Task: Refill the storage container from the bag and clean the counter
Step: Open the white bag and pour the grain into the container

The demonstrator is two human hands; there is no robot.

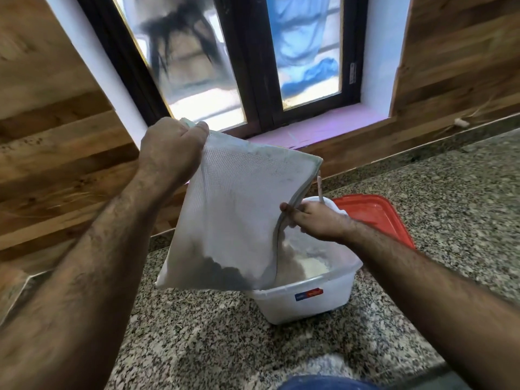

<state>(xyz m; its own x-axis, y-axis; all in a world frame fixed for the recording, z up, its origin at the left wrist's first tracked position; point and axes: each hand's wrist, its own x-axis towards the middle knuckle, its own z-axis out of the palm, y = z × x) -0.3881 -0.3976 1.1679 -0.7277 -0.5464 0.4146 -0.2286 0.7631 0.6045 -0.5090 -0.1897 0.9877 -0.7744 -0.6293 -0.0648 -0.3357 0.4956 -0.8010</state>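
A white woven bag (233, 220) hangs tilted over a white translucent storage container (309, 299) on the speckled granite counter (197, 333). My left hand (171, 149) grips the bag's raised top corner. My right hand (315, 220) pinches the bag's open edge just above the container. Pale flour (306, 263) lies inside the container, and a thin stream of it falls from the bag's mouth. A white handle (320, 190) sticks up behind my right hand.
The container's red lid (374, 218) lies flat on the counter right behind it. A patch of spilled flour (326, 364) whitens the counter near the front edge. A window (242, 60) and wood-panelled walls (56, 142) close off the back.
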